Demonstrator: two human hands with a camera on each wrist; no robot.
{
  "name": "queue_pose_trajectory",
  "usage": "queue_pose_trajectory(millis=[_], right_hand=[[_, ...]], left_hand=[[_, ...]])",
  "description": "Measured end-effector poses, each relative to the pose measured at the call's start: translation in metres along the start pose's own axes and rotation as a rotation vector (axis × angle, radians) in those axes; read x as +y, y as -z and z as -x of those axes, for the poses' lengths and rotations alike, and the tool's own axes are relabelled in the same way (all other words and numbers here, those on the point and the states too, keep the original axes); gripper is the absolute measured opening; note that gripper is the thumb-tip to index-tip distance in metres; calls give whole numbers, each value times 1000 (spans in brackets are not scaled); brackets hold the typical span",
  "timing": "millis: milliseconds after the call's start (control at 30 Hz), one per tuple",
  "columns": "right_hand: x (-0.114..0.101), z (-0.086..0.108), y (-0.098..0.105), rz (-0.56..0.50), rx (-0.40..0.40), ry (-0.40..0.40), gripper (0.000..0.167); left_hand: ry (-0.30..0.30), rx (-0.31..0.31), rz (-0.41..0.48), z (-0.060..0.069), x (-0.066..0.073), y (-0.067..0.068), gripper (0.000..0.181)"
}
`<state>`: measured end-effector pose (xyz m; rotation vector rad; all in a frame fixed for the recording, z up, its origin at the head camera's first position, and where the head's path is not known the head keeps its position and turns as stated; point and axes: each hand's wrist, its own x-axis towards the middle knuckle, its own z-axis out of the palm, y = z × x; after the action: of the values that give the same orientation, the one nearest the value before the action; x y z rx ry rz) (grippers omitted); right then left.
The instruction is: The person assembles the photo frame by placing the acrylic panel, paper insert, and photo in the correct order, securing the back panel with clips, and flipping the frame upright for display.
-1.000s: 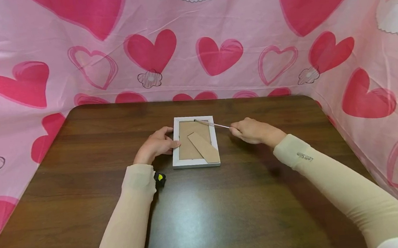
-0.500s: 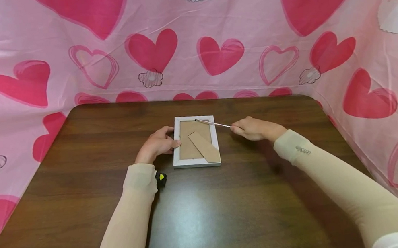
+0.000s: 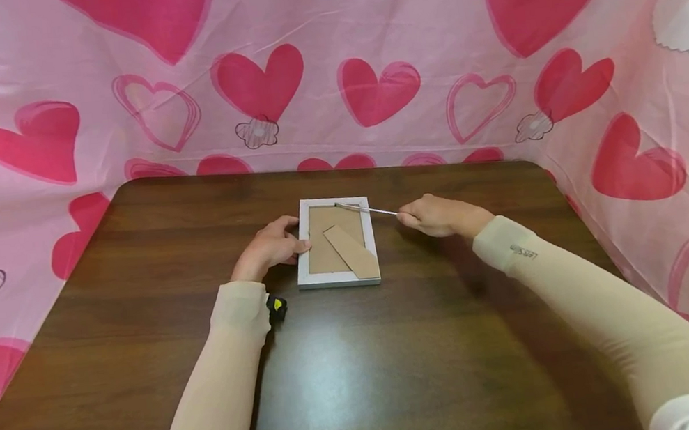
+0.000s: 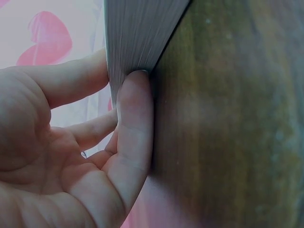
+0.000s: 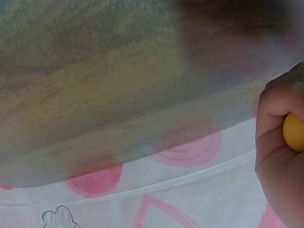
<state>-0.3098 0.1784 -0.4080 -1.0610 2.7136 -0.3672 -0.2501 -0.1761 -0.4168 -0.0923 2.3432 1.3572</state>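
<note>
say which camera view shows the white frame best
The head view: it shows the white frame nearly whole, stand included. The left wrist view shows only part of one side, touched by the left hand; the right wrist view, none.

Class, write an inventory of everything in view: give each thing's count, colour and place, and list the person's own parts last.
Picture frame: one, white, back up on the table
Backing board: one, tan, inside the frame
Stand strip: one, tan, slanted across the board
Thin tool: one, pale shaft and yellow handle end, tip at the frame's far inner edge
Small device: one, black and yellow, beside the left cuff
Table: one, brown, beneath everything
Fabric: count unclear, pink with hearts, around the table
Sleeves: two, cream, on the forearms
Left hand: one, bare, gripping the frame's left side
Right hand: one, bare, gripping the tool
</note>
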Motion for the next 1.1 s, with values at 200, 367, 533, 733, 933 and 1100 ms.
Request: queue_pose_trajectory(millis=[200,367,533,733,933,1100], right_hand=[[4,-9,0,44,-41,16,25],[3,-8,0,62,-17,29,26],[1,-10,12,76,-73,13,26],[-10,-16,48,101,-196,-76,40],[-34,-32,85,258,-268,-118,43],[-56,-49,104,409,-320,-130,40]], left_hand=[[-2,-1,-4,0,0,2,71],[-5,1,-11,1,0,4,71],[-2,3,-13,2,1,2,71],[0,-11,-8,0,1,0,71],[0,-8,-16,1,1,1,72],[-1,-6,-20,1,0,1,72]])
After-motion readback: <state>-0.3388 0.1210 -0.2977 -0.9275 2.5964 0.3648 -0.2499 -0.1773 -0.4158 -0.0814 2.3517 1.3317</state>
